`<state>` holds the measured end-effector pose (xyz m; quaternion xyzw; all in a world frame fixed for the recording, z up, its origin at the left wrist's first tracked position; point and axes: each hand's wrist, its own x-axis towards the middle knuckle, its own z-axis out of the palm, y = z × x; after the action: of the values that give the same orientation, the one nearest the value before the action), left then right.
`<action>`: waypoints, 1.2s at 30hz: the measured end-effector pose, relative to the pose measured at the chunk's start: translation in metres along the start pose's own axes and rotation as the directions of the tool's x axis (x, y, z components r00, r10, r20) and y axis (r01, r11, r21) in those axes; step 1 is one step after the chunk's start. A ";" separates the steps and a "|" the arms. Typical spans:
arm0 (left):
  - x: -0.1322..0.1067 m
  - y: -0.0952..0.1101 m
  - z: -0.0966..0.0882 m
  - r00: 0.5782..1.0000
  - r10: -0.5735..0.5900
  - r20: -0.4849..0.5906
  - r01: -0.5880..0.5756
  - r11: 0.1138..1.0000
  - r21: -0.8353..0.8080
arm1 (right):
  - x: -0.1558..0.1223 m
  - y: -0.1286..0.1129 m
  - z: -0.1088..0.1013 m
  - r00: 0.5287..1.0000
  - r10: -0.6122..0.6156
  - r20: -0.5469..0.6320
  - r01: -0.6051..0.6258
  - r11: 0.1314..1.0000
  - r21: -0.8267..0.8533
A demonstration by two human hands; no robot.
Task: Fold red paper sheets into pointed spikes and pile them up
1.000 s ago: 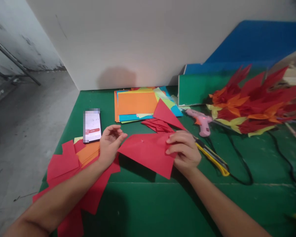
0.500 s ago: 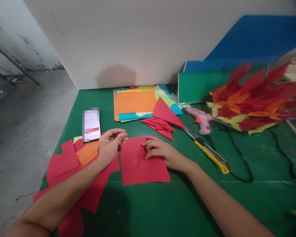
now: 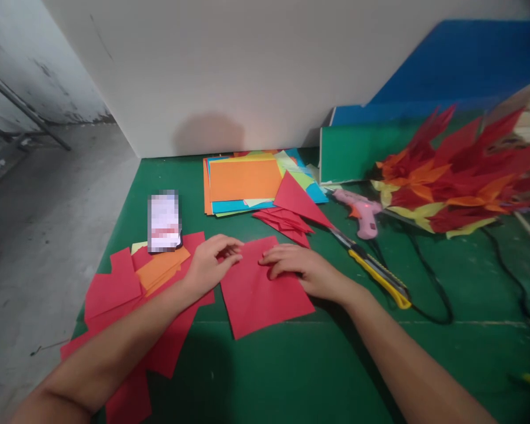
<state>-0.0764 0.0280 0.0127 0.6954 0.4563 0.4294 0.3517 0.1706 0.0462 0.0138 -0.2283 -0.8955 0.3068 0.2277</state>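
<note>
A square sheet of red paper (image 3: 265,297) lies on the green tabletop in front of me, turned slightly askew. My left hand (image 3: 214,262) is at its upper left edge, with a gap between the curved fingers and the thumb. On the sheet's upper right part rest the bent, parted fingers of my right hand (image 3: 298,268); part of the paper is hidden beneath them. Just beyond the right hand are several folded red paper pieces (image 3: 285,222) in a loose pile, with a larger red triangle (image 3: 300,200) over them.
Red paper pieces (image 3: 115,282) and orange strips (image 3: 159,272) lie under my left forearm, near a phone (image 3: 164,222). Coloured sheets (image 3: 245,181) are stacked at the back. To the right are a yellow cutter (image 3: 375,277), a pink glue gun (image 3: 362,213) with its cable, and paper flowers (image 3: 446,182).
The red square has turned counterclockwise and shifted slightly right. My left hand has moved right to its edge, and my right hand has shifted a little right with the paper.
</note>
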 end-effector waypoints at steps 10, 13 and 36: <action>-0.007 0.010 -0.001 0.993 -0.114 -0.023 0.111 0.989 -0.095 | -0.001 0.000 0.000 0.998 0.047 0.030 -0.049 0.997 0.056; -0.004 0.008 -0.001 0.999 0.026 -0.025 -0.026 1.000 0.006 | 0.001 0.001 0.002 0.999 0.042 -0.001 -0.042 0.996 0.072; 0.003 -0.004 -0.003 0.941 -0.339 -0.015 0.284 0.810 -0.512 | 0.005 -0.005 0.019 0.740 0.650 -0.174 -0.378 0.616 0.691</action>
<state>-0.0804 0.0330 0.0110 0.4713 0.4544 0.5061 0.5615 0.1546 0.0371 0.0049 -0.4531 -0.5683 0.5786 0.3702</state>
